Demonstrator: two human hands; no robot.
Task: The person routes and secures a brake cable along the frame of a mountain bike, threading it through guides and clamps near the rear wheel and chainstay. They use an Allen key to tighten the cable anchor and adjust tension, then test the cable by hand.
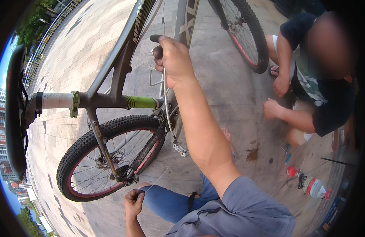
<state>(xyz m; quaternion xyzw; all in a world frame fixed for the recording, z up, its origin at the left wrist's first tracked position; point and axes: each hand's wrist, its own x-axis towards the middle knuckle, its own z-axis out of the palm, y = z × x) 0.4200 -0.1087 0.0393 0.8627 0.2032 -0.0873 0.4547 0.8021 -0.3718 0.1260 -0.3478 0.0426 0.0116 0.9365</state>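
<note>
Where the pale cable (167, 106) hangs beside the bicycle's lower frame, smooth and gently bowed, its upper end goes into my right hand (171, 61). These fingers are curled narrowly around it, and some of their skin is blackened; what the dark rounded piece at the fingertips is, I cannot tell. On the near side, my left hand (134, 202) pinches a thin wire (162, 175) between thumb and finger, and this wire rises in a fine, loose curve toward the pedal (180, 149), which is metallic and toothed in shape.

The bicycle (127, 47) stands just to the left of my right arm, with dark, smooth tubes and a lime-green band (145, 103) marked by dark rings. To the left are a green clamp (74, 104) around the pale seat post (58, 100), and the long black saddle (14, 114). The rear tyre (64, 173) has knobbly rubber, as has the front tyre (261, 43) on the far side.

At right, another person (336, 102) in a dark-sleeved shirt is seated low. Nearer lies a transparent bottle (314, 187) with a red band, upon stone paving (237, 106).
</note>
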